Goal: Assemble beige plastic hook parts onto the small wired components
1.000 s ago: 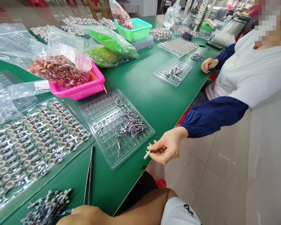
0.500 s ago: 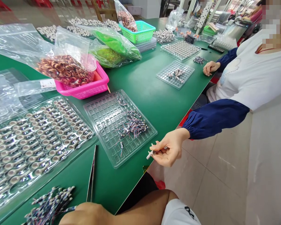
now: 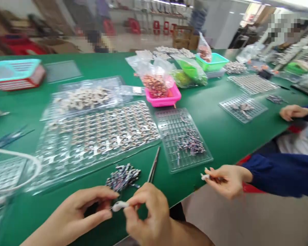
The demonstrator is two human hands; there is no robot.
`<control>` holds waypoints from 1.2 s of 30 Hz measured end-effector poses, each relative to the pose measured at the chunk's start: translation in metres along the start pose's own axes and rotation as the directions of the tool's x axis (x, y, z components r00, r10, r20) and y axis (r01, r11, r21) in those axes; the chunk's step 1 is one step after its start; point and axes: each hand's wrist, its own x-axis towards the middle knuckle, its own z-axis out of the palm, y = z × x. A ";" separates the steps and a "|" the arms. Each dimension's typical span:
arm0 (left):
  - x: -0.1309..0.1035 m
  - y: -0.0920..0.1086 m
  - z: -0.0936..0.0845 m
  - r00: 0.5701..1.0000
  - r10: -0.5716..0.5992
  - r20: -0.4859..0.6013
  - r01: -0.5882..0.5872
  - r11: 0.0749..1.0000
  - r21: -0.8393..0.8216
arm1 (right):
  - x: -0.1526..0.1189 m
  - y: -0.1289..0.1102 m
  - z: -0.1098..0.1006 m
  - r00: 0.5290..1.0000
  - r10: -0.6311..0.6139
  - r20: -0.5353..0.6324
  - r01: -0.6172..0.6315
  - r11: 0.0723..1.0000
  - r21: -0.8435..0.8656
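Note:
Near the table's front edge my right hand (image 3: 150, 208) pinches a small white plastic part (image 3: 120, 205) between thumb and fingers. My left hand (image 3: 86, 212) meets the part's left end, its fingertips closed around something thin that I cannot make out. Just behind my hands lies a pile of small wired pieces (image 3: 124, 177). Metal tweezers (image 3: 154, 165) rest to the right of that pile. A large clear tray (image 3: 100, 133) holds rows of small white ring-ended parts. Beside it, a smaller clear tray (image 3: 186, 140) carries another heap of wired pieces.
At the right, another person's hand (image 3: 227, 179) holds a small white part. A pink basket (image 3: 164, 99) with a bag of copper-coloured rings stands behind the trays. A white cable (image 3: 28, 155) curves at the left, near blue-handled pliers (image 3: 9, 138).
The view has swung left, bringing both my hands fully into sight with the white part between them. Before, only part of one hand showed at the bottom edge.

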 end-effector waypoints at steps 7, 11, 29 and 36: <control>0.006 0.028 0.005 1.000 0.016 -0.002 -0.016 0.990 -0.137 | 0.002 -0.002 -0.015 0.980 0.142 0.137 -0.152 0.986 0.068; 0.003 0.031 0.012 0.999 0.041 -0.018 -0.044 0.972 -0.233 | -0.003 0.000 -0.016 0.975 0.174 0.139 -0.178 0.984 0.021; 0.000 0.030 0.021 0.977 0.162 -0.141 -0.196 0.939 -0.281 | -0.001 -0.004 -0.014 0.976 0.056 0.211 -0.050 0.998 -0.032; 0.000 0.027 0.020 0.934 0.263 -0.243 -0.321 0.916 -0.242 | 0.000 -0.005 -0.014 0.972 0.062 0.226 -0.050 0.997 -0.057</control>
